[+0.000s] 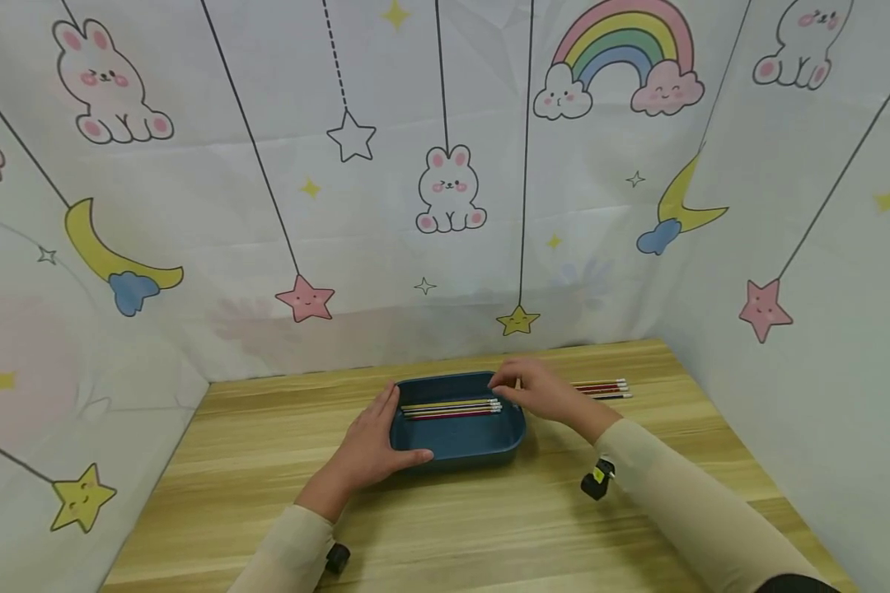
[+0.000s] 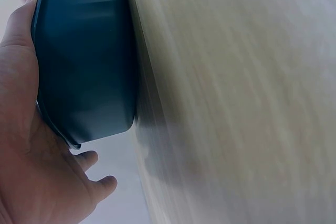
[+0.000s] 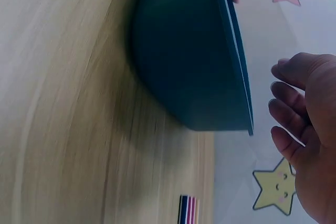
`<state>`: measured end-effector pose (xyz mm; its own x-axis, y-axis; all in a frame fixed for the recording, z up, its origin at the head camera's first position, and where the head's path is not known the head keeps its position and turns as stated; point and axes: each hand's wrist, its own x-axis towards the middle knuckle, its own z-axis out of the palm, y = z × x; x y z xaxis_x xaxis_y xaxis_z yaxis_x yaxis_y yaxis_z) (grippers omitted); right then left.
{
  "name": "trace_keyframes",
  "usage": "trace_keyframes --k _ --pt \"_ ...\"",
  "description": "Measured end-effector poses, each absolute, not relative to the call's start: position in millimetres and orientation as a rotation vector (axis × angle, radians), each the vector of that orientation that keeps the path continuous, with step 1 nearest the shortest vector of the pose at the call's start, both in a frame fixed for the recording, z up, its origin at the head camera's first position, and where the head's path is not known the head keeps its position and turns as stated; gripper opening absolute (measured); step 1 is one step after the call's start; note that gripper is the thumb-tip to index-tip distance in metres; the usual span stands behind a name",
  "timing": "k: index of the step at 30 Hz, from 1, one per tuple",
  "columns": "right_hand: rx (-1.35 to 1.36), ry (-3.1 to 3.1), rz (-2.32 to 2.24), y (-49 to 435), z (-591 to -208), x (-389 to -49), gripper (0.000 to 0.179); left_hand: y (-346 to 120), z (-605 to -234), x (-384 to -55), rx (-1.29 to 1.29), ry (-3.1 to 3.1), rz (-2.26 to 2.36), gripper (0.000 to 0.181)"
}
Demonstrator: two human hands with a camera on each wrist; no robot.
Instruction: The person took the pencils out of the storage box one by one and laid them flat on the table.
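A dark teal tray (image 1: 460, 441) stands on the table, seen from its side in both wrist views. Inside it, several pencils (image 1: 452, 409) lie together, their eraser ends toward the right. My left hand (image 1: 371, 441) rests on the tray's left end, fingers straight along that side and thumb lying over the front rim. Over the right end of the tray is my right hand (image 1: 537, 387). Its fingers are loosely bent with nothing between them, and in the right wrist view the hand (image 3: 310, 114) shows apart from the rim.
More pencils (image 1: 601, 389) lie on the wooden table (image 1: 282, 461) right of the tray, partly hidden behind the right forearm. A white cloth (image 1: 371, 305) printed with rabbits, stars and moons hangs behind the table and along both sides.
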<state>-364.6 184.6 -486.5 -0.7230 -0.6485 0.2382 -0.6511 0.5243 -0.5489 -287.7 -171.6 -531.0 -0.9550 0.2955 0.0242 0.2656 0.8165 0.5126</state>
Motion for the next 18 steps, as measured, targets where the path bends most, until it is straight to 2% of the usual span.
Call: trace_keyframes --k 18 --pt "1.394 -2.867 0.821 131 -490 -369 0.022 -171 -530 -288 0.462 2.94 0.826 0.132"
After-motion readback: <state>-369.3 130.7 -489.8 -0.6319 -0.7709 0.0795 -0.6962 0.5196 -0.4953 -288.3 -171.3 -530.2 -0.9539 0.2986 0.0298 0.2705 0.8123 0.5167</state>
